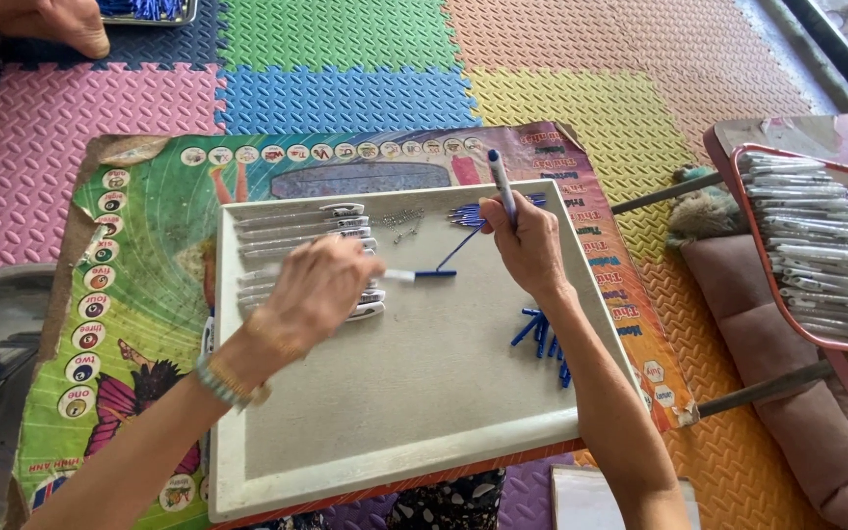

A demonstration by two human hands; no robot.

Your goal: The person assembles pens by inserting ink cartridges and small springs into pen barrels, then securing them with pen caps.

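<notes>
L hand (321, 294) w/ pen barrel (422, 276) — R hand (527, 245) w/ blue-tipped pen (502, 184) — over grey tray (424, 393)

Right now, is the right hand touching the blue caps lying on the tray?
Apart. The head view shows the right hand holding a pen, with bare tray between it and the blue caps.
</notes>
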